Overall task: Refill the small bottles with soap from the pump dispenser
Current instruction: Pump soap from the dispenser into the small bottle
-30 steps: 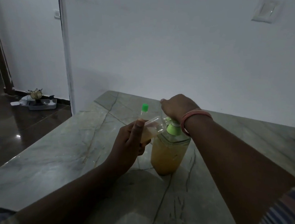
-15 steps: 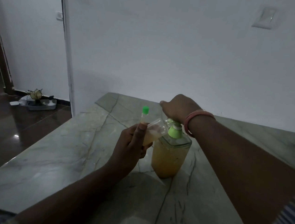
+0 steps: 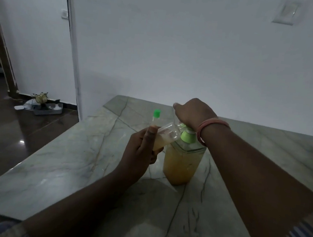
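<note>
A clear pump dispenser (image 3: pixel 183 162) full of orange-yellow soap stands on the grey marble table (image 3: pixel 72 158), its green collar showing below my wrist. My right hand (image 3: pixel 192 111) rests on top of the pump head, fingers closed over it. My left hand (image 3: pixel 141 151) grips a small clear bottle (image 3: pixel 166 135), tilted with its mouth up against the pump spout; yellow soap sits in its lower part. A second small bottle with a green cap (image 3: pixel 156 116) stands upright just behind my left hand.
A white wall rises right behind the table. The table's left edge drops to a dark glossy floor, where a tray with small objects (image 3: pixel 43 105) lies by a door frame (image 3: pixel 72 54).
My right hand has pressed the pump head a little lower, then stayed on it. The small bottle stays held at the spout. The view has shifted slightly.
</note>
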Motion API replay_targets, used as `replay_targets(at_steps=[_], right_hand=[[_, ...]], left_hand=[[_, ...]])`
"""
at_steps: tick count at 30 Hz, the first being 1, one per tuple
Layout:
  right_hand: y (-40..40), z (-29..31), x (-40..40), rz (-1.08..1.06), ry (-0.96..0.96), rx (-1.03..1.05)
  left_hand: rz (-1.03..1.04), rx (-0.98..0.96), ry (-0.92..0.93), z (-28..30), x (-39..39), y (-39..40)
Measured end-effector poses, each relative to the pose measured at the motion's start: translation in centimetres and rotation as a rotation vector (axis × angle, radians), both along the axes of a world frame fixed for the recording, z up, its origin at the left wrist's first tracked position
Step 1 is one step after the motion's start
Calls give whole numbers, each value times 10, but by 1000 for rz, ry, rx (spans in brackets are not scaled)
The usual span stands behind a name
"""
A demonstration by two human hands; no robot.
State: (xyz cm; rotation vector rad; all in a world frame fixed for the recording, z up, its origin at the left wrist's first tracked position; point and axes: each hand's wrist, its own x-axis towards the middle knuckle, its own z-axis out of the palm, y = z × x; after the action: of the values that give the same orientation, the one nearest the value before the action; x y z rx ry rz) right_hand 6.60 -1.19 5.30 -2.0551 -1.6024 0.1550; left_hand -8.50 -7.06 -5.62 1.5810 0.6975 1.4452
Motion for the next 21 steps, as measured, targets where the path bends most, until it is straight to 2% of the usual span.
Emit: replay_targets(at_steps=[5, 11, 17, 21], right_hand=[[-3, 4, -1, 32, -62, -84], [2, -2, 2, 12, 46, 15], [2, 1, 1, 7, -20, -63], [4, 3, 1, 21, -11, 14]], left_hand=[[-13, 2, 8, -1, 0, 0], [-7, 31, -12, -3, 2, 6], [-8, 9, -10, 0, 1, 1], [-11, 10, 4, 0, 0, 1]])
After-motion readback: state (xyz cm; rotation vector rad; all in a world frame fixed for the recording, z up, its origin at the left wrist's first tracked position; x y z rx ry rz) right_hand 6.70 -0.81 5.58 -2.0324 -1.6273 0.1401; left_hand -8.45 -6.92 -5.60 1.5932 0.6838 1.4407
